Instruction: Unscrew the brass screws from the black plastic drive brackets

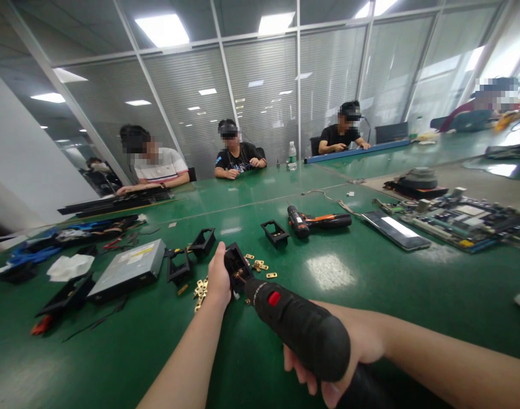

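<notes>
Drill aimed into a black frame

The frame is held just above the table by the left hand, its thumb laid up along the near side; the other fingers are mostly hidden behind it. By the right hand the drill is gripped, with fingers wrapped around the handle below the body. The bit is pointed into the frame, where a brass piece can be seen (whether it is touched by the tip cannot be told).

Loose brass plates are scattered on both sides of the frame. Two more frames are set to the left, near each other, and a third is placed farther right, beside a second drill lying on its side. To the left, a drive is laid flat; to the right, a phone is placed near a circuit board. The far side is occupied by seated co-workers, near whom a bottle is stood upright.
</notes>
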Motion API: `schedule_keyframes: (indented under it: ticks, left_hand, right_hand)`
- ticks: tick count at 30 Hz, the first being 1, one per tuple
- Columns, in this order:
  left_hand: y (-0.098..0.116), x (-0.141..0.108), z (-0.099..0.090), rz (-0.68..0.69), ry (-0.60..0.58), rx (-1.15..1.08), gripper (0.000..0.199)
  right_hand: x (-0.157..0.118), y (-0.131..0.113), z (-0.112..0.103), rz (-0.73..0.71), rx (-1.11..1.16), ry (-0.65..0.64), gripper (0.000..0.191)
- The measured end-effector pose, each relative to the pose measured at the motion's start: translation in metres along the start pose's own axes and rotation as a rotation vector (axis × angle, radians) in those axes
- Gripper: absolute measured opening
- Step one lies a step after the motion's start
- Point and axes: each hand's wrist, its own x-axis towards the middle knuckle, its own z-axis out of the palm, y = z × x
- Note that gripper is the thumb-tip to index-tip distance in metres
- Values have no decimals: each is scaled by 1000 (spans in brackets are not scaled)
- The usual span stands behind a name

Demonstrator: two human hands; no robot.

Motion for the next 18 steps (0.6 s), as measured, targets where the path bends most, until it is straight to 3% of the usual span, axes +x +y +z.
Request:
schedule_keyframes:
  ticks: [12,18]
  left_hand:
    - [-2,1,-1,13,-10,-23,52]
    - [-1,1,-1,9,-6,10,55]
  right_hand:
    - [1,7,-2,-33,-64,8,65]
    - [-1,0,0,-22,21,6,61]
